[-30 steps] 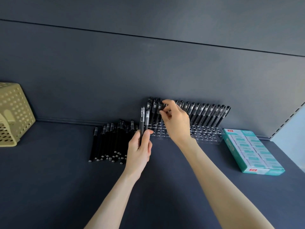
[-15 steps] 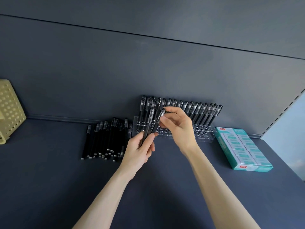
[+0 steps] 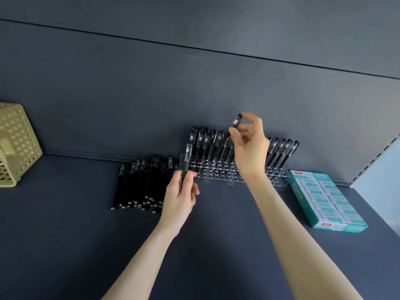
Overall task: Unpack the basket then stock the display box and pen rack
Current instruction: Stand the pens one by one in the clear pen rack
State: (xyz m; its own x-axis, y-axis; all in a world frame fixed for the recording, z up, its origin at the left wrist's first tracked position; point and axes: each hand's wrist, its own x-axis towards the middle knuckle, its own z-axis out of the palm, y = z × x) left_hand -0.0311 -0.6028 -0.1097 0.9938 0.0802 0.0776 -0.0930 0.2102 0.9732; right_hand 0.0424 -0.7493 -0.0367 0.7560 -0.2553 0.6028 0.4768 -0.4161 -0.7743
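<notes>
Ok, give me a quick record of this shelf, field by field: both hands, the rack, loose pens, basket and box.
left hand: grips one black pen upright near the rack's left end
right hand: pinches a second pen, tilted, above the rack
pen rack: clear; standing pens along its back, front holes empty
loose pens: pile lying left of the rack
basket: beige, far left
display box: teal, right of the rack, filled with small packs

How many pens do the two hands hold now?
2. The upright pen is gripped by the left hand, near the left end of the pen rack. The tilted pen is pinched by the right hand above the rack. A palm may hide more.
</notes>
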